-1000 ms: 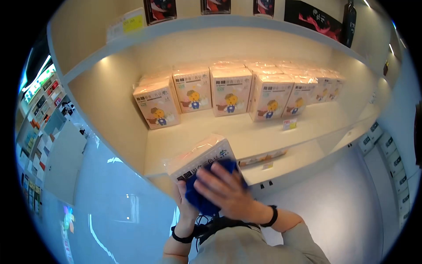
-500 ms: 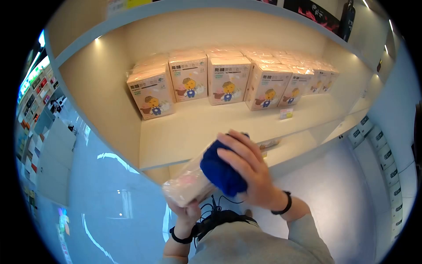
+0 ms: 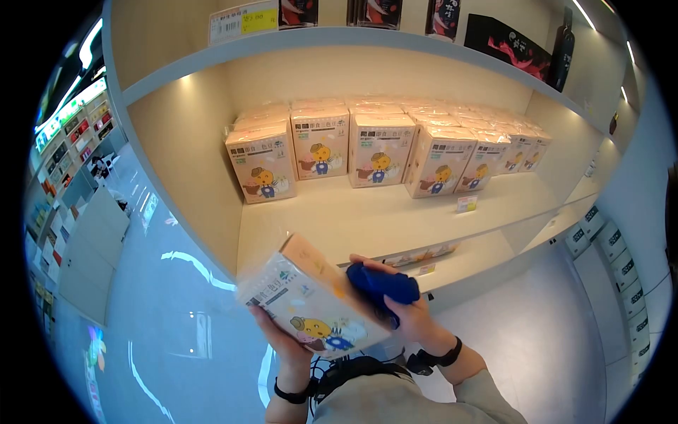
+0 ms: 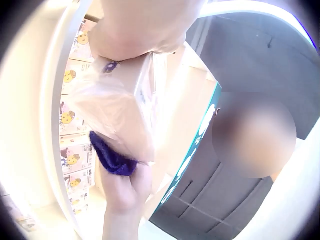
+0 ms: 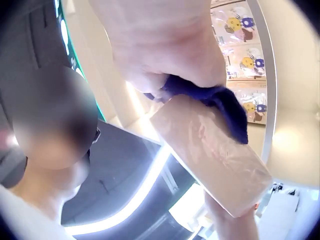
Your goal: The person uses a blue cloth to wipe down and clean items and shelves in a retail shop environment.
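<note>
A pink box [image 3: 311,300] in clear wrap, with a yellow cartoon figure on its front, is held tilted above the floor, before the shelf. My left hand [image 3: 284,346] grips its lower left part, thumb on the printed front. Against the box's right side, my right hand [image 3: 417,321] holds a dark blue cloth [image 3: 385,286], fingers curled round it. In the left wrist view the cloth [image 4: 112,155] lies against one end of the wrapped box [image 4: 120,105]. The right wrist view shows the cloth [image 5: 220,102] bunched between my right hand [image 5: 165,45] and the box [image 5: 210,150].
Several matching boxes [image 3: 381,152] stand in rows on the lit shelf [image 3: 304,219], with a small price tag [image 3: 467,204] at its front. Above runs another shelf edge [image 3: 339,37] with dark packages and a black bottle [image 3: 563,53]. White cartons [image 3: 616,258] line the right side.
The box has turned so its printed front faces up toward the head camera. My right hand with the cloth has moved down from half a second ago, to the box's right side.
</note>
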`<state>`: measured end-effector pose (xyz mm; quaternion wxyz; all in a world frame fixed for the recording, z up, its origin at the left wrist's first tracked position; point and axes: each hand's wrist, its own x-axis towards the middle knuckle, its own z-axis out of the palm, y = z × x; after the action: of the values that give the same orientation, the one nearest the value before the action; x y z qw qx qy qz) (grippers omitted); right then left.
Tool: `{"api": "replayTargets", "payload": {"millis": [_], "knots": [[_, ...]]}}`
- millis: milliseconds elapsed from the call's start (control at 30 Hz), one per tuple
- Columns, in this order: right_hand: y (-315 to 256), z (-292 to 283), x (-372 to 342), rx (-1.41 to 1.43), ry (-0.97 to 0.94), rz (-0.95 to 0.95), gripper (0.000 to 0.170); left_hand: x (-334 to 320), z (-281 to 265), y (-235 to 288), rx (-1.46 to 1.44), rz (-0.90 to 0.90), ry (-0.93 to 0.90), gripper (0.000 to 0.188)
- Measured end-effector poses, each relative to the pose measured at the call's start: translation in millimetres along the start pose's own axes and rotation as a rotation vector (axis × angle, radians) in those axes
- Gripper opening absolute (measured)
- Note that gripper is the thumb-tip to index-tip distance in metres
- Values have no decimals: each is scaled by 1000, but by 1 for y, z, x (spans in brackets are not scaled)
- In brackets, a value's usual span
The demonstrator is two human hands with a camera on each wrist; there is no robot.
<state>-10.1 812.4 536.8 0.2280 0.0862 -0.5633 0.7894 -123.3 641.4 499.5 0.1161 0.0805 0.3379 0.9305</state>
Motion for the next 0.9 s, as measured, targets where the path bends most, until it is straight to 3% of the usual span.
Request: {"api": "replayTargets", "payload": {"millis": [67, 133, 200, 267, 300, 400, 533, 600, 633, 667, 733, 800, 833, 900], "knots": [[-8, 4, 3, 90, -72, 13, 67, -2, -6, -4, 42, -43, -96, 70], [-15, 14, 3, 241, -26, 128, 73, -8, -12, -10, 127, -223, -245, 72], [-1, 2, 1, 170, -48, 112, 70, -12, -23, -24, 89, -238, -281, 73], [12, -8, -16, 117, 250, 541, 53, -10, -22, -27, 73, -124, -319, 74], [19, -13, -22, 84, 228, 470, 46, -6, -20, -23, 99, -76, -367, 75], [35, -42, -39, 271, 189, 556, 46, 8, -10, -11, 155, -34, -302, 73], [52, -61, -57, 242, 116, 530, 46, 48, 10, 4, 191, 38, -319, 68], [40, -55, -60, 127, 25, 500, 46, 76, 29, 12, 360, 238, -423, 64], [41, -54, -65, 127, 85, 551, 45, 84, 38, 21, 452, 173, -438, 61], [89, -88, -95, -74, 99, 534, 44, 94, 56, 29, 535, 121, -459, 58], [92, -92, -109, -48, 156, 600, 45, 123, 73, 19, 585, 120, -426, 55], [89, -101, -124, -74, 188, 593, 43, 162, 84, -4, 754, 534, -518, 52], [88, -101, -130, -86, 219, 602, 42, 178, 81, -15, 755, 534, -518, 52], [68, -96, -132, -83, 309, 589, 41, 203, 87, -33, 585, 347, -593, 57]]}}
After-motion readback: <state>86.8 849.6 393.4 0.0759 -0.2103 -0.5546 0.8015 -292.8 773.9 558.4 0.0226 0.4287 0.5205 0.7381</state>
